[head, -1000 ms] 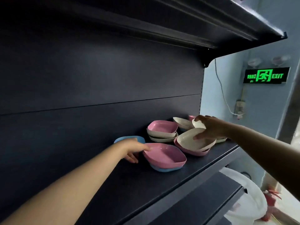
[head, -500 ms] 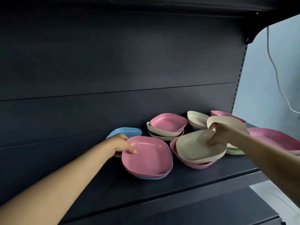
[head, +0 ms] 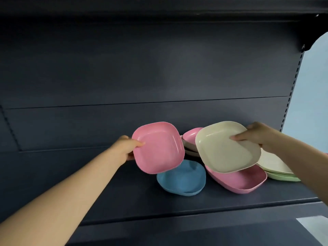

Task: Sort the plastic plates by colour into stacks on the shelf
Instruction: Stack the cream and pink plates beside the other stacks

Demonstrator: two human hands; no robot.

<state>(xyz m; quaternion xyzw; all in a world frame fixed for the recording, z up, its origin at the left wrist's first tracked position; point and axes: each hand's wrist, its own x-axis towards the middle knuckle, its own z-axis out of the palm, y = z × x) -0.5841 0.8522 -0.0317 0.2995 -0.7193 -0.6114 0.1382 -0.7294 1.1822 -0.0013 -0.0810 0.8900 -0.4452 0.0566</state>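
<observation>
My left hand (head: pixel 126 147) pinches the left rim of a pink plate (head: pixel 158 147), lifted and tilted above the dark shelf (head: pixel 124 196). Below it a blue plate (head: pixel 181 180) lies uncovered on the shelf. My right hand (head: pixel 255 134) grips the far rim of a cream plate (head: pixel 225 148), raised over a second pink plate (head: pixel 241 179) on the shelf. Behind these stands a pink plate (head: pixel 190 134) on cream ones. To the right, cream plates (head: pixel 273 161) rest on a green plate (head: pixel 284 177), partly hidden by my right arm.
The shelf's back panel (head: pixel 142 77) rises close behind the plates and an upper shelf (head: pixel 159 8) overhangs. The shelf's front edge (head: pixel 195 210) runs below the plates. The shelf ends at a slotted upright (head: pixel 292 89) on the right, beside a pale blue wall (head: pixel 312 86).
Both plates have come up off their piles: the left hand lifted the pink plate, uncovering the blue one, and the right hand raised the cream plate off the pink one. The camera moved closer.
</observation>
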